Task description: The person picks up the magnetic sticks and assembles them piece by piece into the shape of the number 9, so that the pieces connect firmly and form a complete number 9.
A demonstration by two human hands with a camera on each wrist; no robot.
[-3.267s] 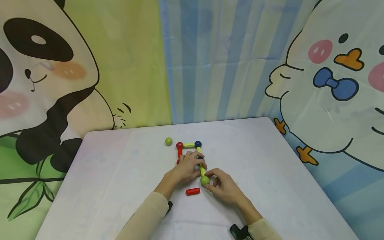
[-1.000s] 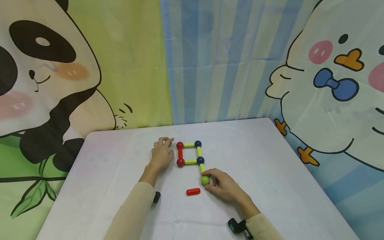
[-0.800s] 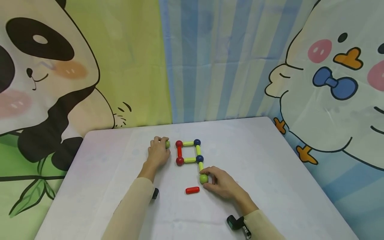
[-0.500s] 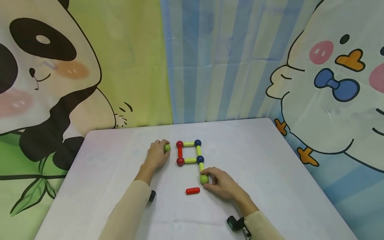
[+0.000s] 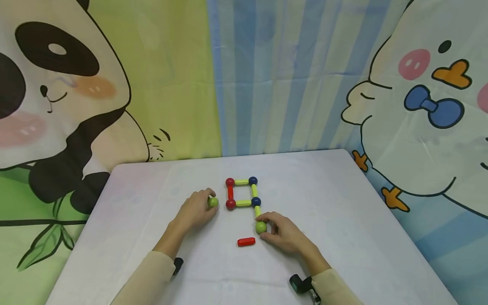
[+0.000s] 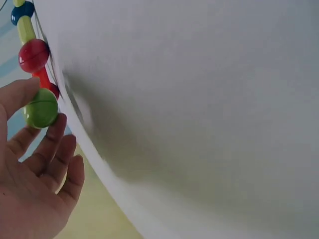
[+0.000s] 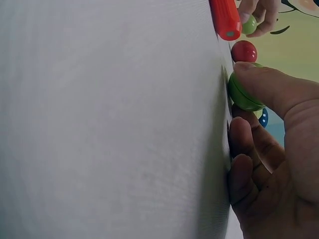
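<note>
My left hand (image 5: 196,210) pinches a loose green ball (image 5: 213,202) between thumb and fingers, left of the joined balls and rods. That ball (image 6: 42,108) also shows in the left wrist view. My right hand (image 5: 284,232) pinches another green ball (image 5: 261,227), which sits at the near end of a yellow-green rod (image 5: 257,210). The rod joins a blue ball (image 5: 256,201), one corner of a square. The square's other corners are a second blue ball (image 5: 253,181) and two red balls (image 5: 230,204). One side is a red rod (image 5: 230,192); the others are yellow-green.
A loose red rod (image 5: 246,242) lies on the white table (image 5: 324,190), in front of the square and left of the right hand. Behind the table's far edge hangs a printed cloth backdrop (image 5: 267,84).
My left hand left the square, took the loose green ball at the far left, and brought it nearer, beside the near red ball. The right hand has kept its pinch on the other green ball.
</note>
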